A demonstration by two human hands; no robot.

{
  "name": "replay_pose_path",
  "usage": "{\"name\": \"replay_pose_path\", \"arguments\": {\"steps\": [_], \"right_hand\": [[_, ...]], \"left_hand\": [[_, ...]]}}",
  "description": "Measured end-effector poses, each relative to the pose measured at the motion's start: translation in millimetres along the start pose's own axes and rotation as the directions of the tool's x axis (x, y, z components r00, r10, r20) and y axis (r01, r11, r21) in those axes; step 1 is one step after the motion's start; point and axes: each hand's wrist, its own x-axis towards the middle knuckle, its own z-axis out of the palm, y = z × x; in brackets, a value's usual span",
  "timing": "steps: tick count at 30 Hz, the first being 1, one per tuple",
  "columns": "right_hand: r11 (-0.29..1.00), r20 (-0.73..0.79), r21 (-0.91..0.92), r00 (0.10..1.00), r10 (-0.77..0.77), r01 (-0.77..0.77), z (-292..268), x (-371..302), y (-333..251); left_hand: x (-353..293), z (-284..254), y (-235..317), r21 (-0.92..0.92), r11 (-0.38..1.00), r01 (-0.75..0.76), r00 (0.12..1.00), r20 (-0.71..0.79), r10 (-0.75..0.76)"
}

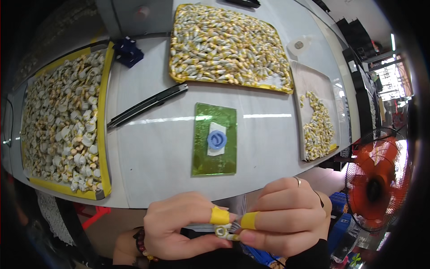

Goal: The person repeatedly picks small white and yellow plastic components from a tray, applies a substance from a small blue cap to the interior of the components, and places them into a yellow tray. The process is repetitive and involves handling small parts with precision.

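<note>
Just past the table's near edge, my left hand point(177, 224) pinches a small white part with a round opening point(221, 231) between thumb and forefinger. My right hand point(289, 217) meets it from the other side, thumb and forefinger closed on a small pale yellow-white piece point(234, 237) that touches the part. What else those fingers cover is hidden. Yellow tape point(219, 215) wraps the left forefinger, and the right forefinger has a similar band point(248, 220). Ahead on the table lies a green rectangular plate point(215, 166) with a blue disc point(217, 140) on a white pad.
A yellow-edged tray point(106, 148) of round white parts stands left. Another tray point(237, 84) of slim white-yellow parts lies at the back. The right-hand tray point(313, 78) holds fewer. A long black tool point(150, 105) rests between. An orange fan point(375, 188) stands beyond the table's right edge.
</note>
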Motion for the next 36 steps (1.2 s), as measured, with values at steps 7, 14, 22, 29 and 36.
{"name": "replay_pose_path", "arguments": {"steps": [7,14,22,29,36], "right_hand": [[0.762,-0.593,-0.531,0.805,-0.022,-0.37,-75,-31,11],[0.539,-0.129,-0.389,0.623,0.771,-0.747,-100,-91,116],[0.534,-0.09,-0.253,0.57,0.817,-0.806,-78,-78,127],[0.565,-0.124,-0.41,0.658,0.743,-0.716,-81,-84,124],[0.76,-0.219,-0.145,0.77,0.6,-0.634,-57,-42,78]], "left_hand": [[-3,15,-6,-0.246,0.956,0.158,0.971,-0.14,-0.196],[-14,4,-18,-0.511,0.844,0.163,0.981,-0.007,-0.193],[-15,0,-18,-0.556,0.813,0.171,0.982,0.028,-0.188],[-16,-4,-16,-0.537,0.826,0.172,0.981,0.015,-0.194],[-14,-5,-11,-0.47,0.861,0.196,0.964,-0.069,-0.257]]}}
